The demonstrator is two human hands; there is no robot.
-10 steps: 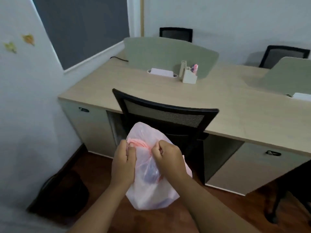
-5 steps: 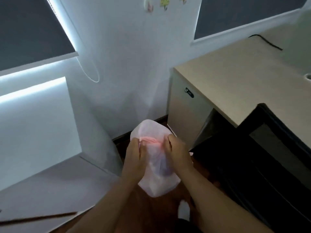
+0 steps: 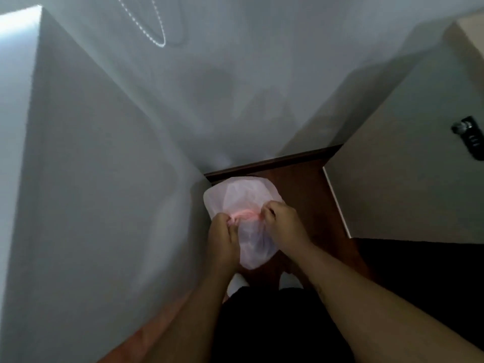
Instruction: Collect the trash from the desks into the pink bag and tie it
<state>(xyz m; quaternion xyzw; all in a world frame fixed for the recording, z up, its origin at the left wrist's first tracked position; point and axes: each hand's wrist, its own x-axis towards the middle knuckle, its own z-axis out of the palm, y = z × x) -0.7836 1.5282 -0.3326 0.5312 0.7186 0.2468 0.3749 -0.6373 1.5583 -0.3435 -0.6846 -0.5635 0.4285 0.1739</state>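
Observation:
The pink bag (image 3: 243,195) hangs in front of me over the floor, full and translucent, with its top twisted into a darker pink band between my hands. My left hand (image 3: 222,238) pinches the left end of that band. My right hand (image 3: 284,222) pinches the right end. Both hands are curled tight and pull the ends apart across the bag's top. What is inside the bag shows only as a dim blur.
A white wall (image 3: 104,179) fills the left and the back, meeting the reddish wooden floor (image 3: 306,179) at a dark skirting board. A beige desk cabinet (image 3: 408,153) with a black lock (image 3: 468,134) stands at the right. A blind's bead chain (image 3: 154,30) hangs above.
My view has swung left and down, from the desk and chair to the wall corner and floor. Both hands kept hold of the bag's twisted ends throughout.

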